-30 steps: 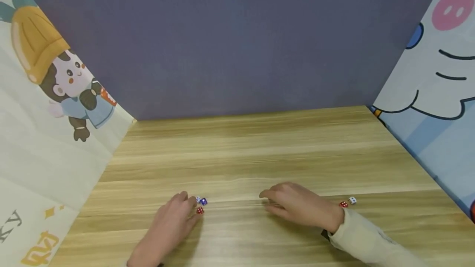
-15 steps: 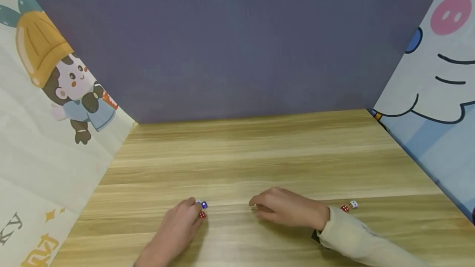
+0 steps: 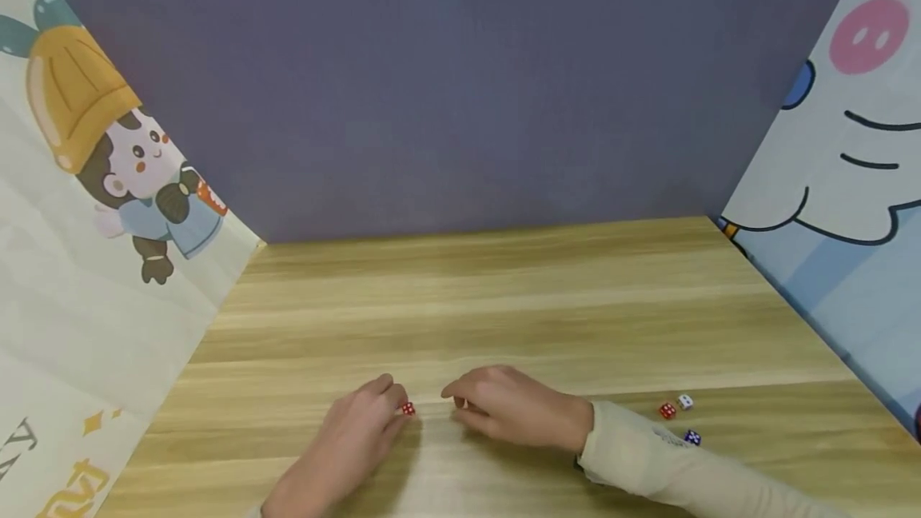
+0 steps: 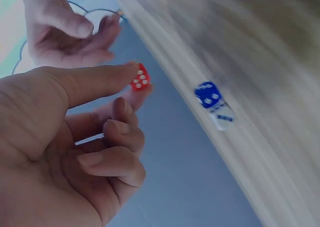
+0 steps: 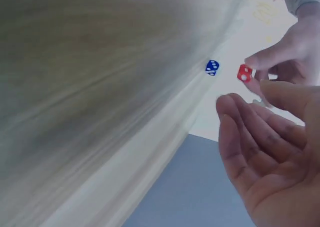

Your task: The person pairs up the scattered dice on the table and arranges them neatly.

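My left hand (image 3: 360,432) pinches a small red die (image 3: 408,408) between thumb and forefinger, its other fingers curled in below. The left wrist view shows a blue die (image 4: 207,95) and a white die (image 4: 222,118) side by side on the table; in the head view the left hand hides them. Just to the right, my right hand (image 3: 512,410) faces the held die with its fingers loosely bent and nothing between them. A short gap separates the two hands.
Right of the right forearm, a second red die (image 3: 667,411), a white die (image 3: 685,402) and a blue die (image 3: 692,438) lie on the wooden table (image 3: 489,302). A dark panel (image 3: 460,86) rises at the back, with printed cloths at both sides.
My left hand has taken hold of the red die and shifted slightly right. The right hand has moved left towards it, and a blue die has come into view beside the right sleeve.
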A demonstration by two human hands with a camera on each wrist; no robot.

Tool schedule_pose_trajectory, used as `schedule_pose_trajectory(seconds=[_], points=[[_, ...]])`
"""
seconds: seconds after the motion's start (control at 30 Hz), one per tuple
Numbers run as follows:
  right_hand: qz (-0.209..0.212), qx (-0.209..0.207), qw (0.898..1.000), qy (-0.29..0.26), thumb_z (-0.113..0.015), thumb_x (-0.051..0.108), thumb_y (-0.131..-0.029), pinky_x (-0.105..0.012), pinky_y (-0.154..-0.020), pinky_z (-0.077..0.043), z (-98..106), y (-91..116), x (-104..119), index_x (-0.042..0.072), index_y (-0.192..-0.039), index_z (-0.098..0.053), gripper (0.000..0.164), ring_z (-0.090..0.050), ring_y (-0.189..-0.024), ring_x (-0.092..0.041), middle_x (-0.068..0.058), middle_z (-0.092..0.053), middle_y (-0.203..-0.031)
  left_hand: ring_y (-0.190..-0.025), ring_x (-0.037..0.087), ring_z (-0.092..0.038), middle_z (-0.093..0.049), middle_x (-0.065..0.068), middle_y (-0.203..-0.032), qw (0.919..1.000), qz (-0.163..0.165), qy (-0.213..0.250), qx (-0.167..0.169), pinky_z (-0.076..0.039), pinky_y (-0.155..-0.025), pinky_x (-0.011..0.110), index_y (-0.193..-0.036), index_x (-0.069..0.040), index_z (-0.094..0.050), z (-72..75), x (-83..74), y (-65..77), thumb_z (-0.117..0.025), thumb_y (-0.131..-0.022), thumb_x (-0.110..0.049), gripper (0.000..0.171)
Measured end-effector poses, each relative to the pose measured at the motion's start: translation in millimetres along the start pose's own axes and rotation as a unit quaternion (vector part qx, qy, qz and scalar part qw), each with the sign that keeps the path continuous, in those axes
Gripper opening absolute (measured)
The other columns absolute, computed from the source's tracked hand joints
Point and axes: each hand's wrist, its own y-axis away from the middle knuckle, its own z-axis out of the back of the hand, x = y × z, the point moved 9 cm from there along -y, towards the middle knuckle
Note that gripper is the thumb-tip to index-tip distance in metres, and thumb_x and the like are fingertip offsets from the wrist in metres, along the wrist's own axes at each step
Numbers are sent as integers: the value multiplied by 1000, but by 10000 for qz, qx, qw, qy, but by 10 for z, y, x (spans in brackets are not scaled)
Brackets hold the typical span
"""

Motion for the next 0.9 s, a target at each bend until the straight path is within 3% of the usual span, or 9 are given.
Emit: schedule_pose_trajectory(seconds=[0.2,0.4,0.6,0.9], points=[[186,-271,9990,291,-70,14,-93,-8,-68,-44,55,14,120,8,-108,-72,17,-54,-75,8,3,-71,-95,-65,2,-52,-57,-7,-81,9981,-558,228,-110,-44,-52,19,-87,-13,-68,27,-254,-78,-80,-83,-18,14],[99,-465,9966,679,-73,15,-90,-9,-64,-43,102,71,160,8,-107,-71,19,-52,-70,7,7,-69,-86,-64,-3,-44,-55,-10,-82,9931,-1023,312,-480,-38,-52,11,-89,-14,-68,60,-418,-125,-80,-84,-19,13],[229,-1021,9921,694,-73,19,-92,-7,-64,-43,250,128,185,11,-98,-73,10,-52,-69,9,8,-69,-82,-63,-3,-40,-52,-10,-82,9869,-1369,297,-796,-35,-52,7,-93,-12,-69,116,-547,-178,-78,-86,-20,14],[267,-1369,9867,840,-74,13,-89,-9,-62,-44,421,326,171,12,-93,-73,4,-54,-67,6,9,-69,-79,-62,-1,-43,-54,-9,-84,9798,-1729,345,-942,-36,-52,8,-95,-12,-68,89,-735,-279,-79,-86,-22,17]])
